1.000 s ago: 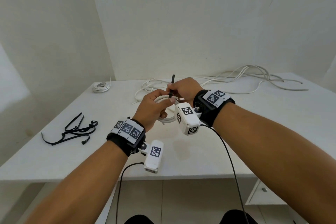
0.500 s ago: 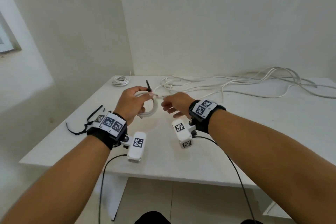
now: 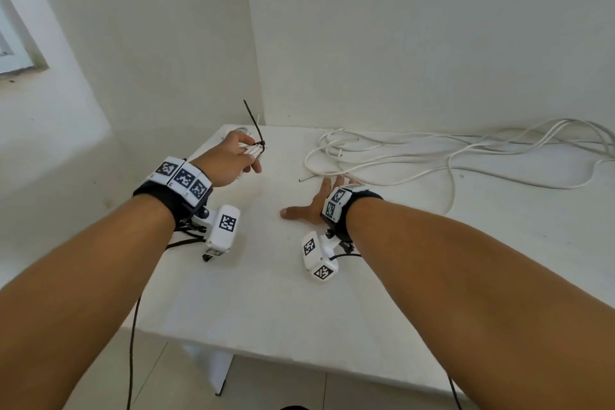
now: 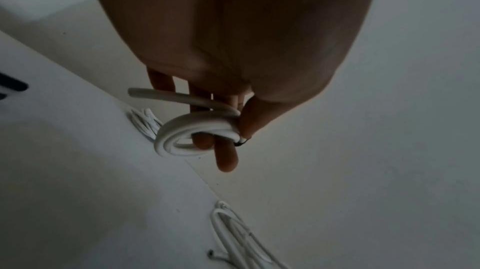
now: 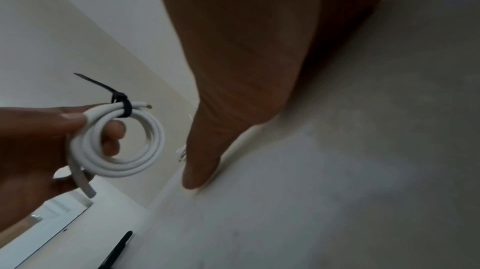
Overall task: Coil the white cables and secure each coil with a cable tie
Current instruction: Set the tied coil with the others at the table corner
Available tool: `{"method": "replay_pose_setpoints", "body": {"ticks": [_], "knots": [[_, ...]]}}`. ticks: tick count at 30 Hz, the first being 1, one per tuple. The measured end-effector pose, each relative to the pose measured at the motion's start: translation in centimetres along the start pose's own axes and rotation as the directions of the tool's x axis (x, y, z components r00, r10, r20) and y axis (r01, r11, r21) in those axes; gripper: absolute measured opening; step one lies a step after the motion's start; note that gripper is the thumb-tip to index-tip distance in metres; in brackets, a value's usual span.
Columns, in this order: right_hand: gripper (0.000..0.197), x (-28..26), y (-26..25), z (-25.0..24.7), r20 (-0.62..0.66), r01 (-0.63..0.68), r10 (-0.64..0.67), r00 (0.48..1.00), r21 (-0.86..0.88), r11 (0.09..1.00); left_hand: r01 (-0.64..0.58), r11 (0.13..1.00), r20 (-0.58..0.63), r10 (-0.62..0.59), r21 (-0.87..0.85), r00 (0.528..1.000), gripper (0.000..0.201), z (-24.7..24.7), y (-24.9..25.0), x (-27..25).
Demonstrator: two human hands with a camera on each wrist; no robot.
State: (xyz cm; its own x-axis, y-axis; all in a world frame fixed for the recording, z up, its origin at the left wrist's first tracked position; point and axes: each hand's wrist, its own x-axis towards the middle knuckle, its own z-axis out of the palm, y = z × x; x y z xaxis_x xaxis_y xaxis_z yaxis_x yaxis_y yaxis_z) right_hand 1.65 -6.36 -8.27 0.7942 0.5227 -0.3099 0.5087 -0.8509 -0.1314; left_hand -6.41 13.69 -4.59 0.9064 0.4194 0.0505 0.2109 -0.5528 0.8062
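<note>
The white surface (image 3: 399,243) stands in a corner of plain white walls (image 3: 399,27). The left hand (image 3: 229,160) grips a small coiled white cable (image 5: 122,142), bound with a black cable tie (image 5: 119,105), above the far left corner. The right hand (image 3: 316,203) lies flat with spread fingers beside loose white cables (image 3: 449,156).

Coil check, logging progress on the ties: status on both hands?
Left hand holds tied coil, black tie cinched, tail uncut. Right hand open on table. Loose cables still uncoiled. Nothing in the way.
</note>
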Motion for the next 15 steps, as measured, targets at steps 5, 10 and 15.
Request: {"method": "replay_pose_setpoints", "body": {"ticks": [5,10,15], "knots": [[0.165,3.0,0.0,1.0,0.029,-0.029,0.028,0.999,0.031,0.999,0.072,0.964,0.017,-0.079,0.257,0.997,0.032,0.1,-0.1,6.0],[0.173,4.5,0.0,1.8,0.095,-0.031,0.027,0.995,0.043,0.999,0.108,0.831,-0.088,-0.071,0.545,0.994,0.029,1.0,1.1,12.2],[0.179,5.1,0.2,2.1,0.121,-0.022,0.016,0.993,0.052,0.998,0.051,0.733,-0.055,-0.018,0.679,0.998,0.027,1.7,0.8,16.4]]}}
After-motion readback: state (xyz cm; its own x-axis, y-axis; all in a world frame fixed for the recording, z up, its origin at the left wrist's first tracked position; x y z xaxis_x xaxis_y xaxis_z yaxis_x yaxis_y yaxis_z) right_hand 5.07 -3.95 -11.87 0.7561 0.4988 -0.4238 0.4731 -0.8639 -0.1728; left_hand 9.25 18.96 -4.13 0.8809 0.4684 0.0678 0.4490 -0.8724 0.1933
